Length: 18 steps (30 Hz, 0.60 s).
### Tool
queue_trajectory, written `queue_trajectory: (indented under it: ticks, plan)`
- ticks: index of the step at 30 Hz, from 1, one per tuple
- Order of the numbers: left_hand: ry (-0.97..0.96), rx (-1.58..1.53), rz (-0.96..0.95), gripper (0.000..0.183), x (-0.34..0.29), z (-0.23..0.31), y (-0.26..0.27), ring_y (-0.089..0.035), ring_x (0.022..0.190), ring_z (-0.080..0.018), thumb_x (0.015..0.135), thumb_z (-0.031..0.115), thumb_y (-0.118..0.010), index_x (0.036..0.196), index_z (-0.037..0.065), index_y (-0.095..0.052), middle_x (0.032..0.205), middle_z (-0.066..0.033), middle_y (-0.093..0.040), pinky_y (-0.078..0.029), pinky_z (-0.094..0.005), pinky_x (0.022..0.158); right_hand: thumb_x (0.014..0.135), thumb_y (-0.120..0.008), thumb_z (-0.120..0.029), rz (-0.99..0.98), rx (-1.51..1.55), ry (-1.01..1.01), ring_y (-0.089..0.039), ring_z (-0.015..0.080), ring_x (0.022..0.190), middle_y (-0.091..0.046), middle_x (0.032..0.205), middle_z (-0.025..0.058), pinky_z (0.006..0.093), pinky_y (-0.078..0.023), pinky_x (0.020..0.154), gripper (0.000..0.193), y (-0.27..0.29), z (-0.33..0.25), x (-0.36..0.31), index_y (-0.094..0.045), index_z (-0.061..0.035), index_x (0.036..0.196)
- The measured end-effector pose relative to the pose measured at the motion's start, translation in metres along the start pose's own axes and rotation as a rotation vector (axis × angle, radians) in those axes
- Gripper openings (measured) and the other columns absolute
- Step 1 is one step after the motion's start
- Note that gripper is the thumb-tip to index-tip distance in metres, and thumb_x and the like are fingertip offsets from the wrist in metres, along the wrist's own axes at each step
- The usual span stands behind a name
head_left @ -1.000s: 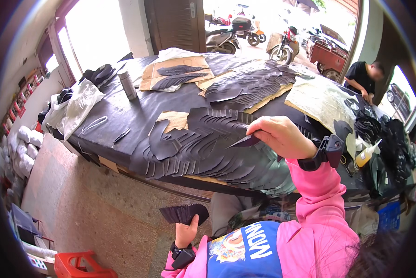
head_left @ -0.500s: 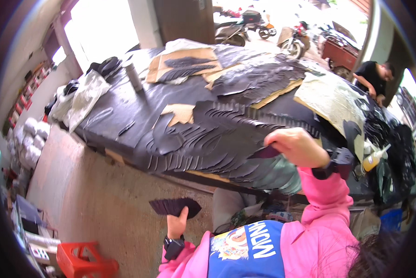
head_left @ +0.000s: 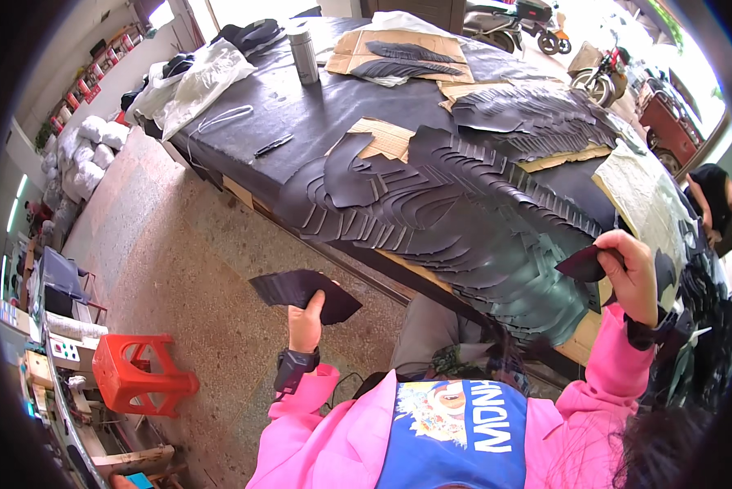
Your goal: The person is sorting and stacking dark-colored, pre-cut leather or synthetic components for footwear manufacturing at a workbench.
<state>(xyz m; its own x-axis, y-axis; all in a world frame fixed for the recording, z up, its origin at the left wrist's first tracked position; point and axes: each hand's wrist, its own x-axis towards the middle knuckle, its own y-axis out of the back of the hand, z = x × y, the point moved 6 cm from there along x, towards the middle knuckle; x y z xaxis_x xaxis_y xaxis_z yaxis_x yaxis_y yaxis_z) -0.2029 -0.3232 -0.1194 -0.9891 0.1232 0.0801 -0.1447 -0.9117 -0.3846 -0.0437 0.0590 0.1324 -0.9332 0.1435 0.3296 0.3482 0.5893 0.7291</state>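
1. Black leather pieces (head_left: 464, 204), cut in curved shapes, lie overlapped in long rows across the table (head_left: 301, 114), filling the centre of the frame.
2. At lower centre, the left hand (head_left: 305, 322) grips a small fanned stack (head_left: 301, 289) of the same dark pieces, held off the table over the floor.
3. At right, the right hand (head_left: 631, 273) pinches a single piece (head_left: 582, 262) at the row's near end.
4. By the look of it, the gathering has barely begun: a few pieces are in hand, and most remain spread on the table.
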Motion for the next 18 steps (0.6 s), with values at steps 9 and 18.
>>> queue_trajectory:
  ticks: [9,18]
  plan:
    - [-0.336,0.595,-0.651,0.035,-0.009,0.027,-0.091,-0.056,0.099,-0.0278,0.070,-0.012,-0.050,0.102,0.001,-0.055,0.108,-0.0142,-0.057,-0.042,-0.0318,0.086,0.073,-0.065,-0.009,-0.243,0.143,0.399,-0.058,0.0222,0.064,-0.058,0.070,0.0092,0.0284,-0.045,0.060,0.013,-0.089,-0.062,0.075,-0.057,-0.0013,0.079]
    - [-0.535,0.941,-0.728,0.050,-0.001,0.023,-0.104,-0.054,0.103,-0.0325,0.054,-0.003,-0.059,0.104,0.004,-0.055,0.124,-0.0128,-0.049,-0.045,-0.0377,0.083,0.077,-0.064,-0.015,-0.403,0.291,0.017,-0.055,0.0130,0.067,-0.059,0.071,0.0090,0.0271,-0.044,0.064,0.020,-0.245,0.045,0.107,-0.059,0.0019,0.087]
